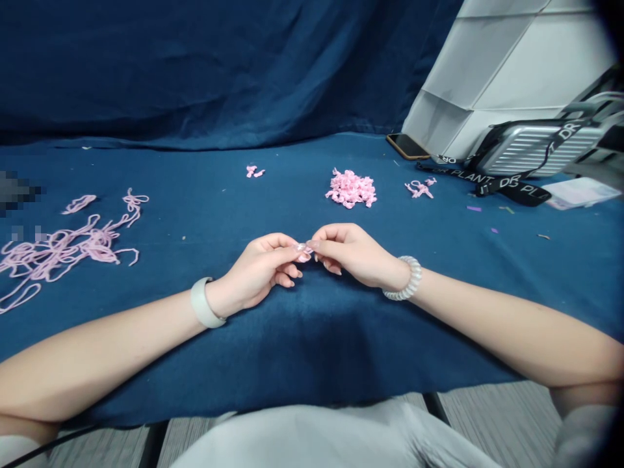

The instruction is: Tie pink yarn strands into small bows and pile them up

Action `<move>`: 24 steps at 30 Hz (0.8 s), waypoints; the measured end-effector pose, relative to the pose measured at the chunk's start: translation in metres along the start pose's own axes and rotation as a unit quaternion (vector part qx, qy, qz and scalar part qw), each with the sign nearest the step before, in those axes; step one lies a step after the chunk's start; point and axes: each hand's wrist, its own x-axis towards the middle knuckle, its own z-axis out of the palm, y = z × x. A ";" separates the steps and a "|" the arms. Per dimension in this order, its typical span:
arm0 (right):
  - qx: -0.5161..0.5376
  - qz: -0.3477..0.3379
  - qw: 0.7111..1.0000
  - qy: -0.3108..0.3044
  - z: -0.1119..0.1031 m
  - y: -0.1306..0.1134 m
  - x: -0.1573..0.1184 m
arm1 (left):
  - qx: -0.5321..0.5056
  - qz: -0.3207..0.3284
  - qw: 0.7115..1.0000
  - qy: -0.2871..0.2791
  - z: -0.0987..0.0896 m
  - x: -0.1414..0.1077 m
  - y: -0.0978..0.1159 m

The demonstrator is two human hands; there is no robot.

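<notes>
pink yarn piece (303, 247), very small and twisted, sits at the centre of the view, pinched between the fingertips of the left hand (258, 273) and the right hand (353, 253). the two hands are together, meeting at that piece just above a dark blue cloth (312, 344) spread out in front of the person; the exact grip is too small to make out. a pale wristband (202, 302) circles the left wrist and a clear coil bracelet (403, 278) circles the right. ahead of the hands lie a heap of pink yarn knots (351, 188), a few loose knots (419, 188) just right of it and a small pair of knots (253, 171) well to its left. a long tangle of pink yarn (63, 247) sprawls at the left side of the cloth. farther right, toward the back of the cloth, sit a phone (408, 146), a silver ribbed case (536, 148) with a black lettered strap (517, 188), and some papers (580, 193), near a white folded panel (502, 71).
</notes>
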 end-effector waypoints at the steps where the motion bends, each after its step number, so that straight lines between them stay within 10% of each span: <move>1: -0.004 -0.005 1.000 0.005 0.001 0.000 0.000 | -0.003 -0.001 1.000 0.003 0.000 0.000 0.000; 9: 0.054 0.040 0.997 0.037 0.012 -0.005 -0.003 | -0.010 0.033 0.999 0.004 0.000 -0.001 -0.003; 16: -0.172 -0.092 0.978 0.076 0.014 -0.008 -0.009 | -0.020 0.024 0.999 0.027 0.003 -0.001 -0.002; 24: -0.512 -0.405 0.754 0.079 0.008 0.001 -0.012 | -0.022 0.038 0.999 0.024 0.006 -0.001 -0.004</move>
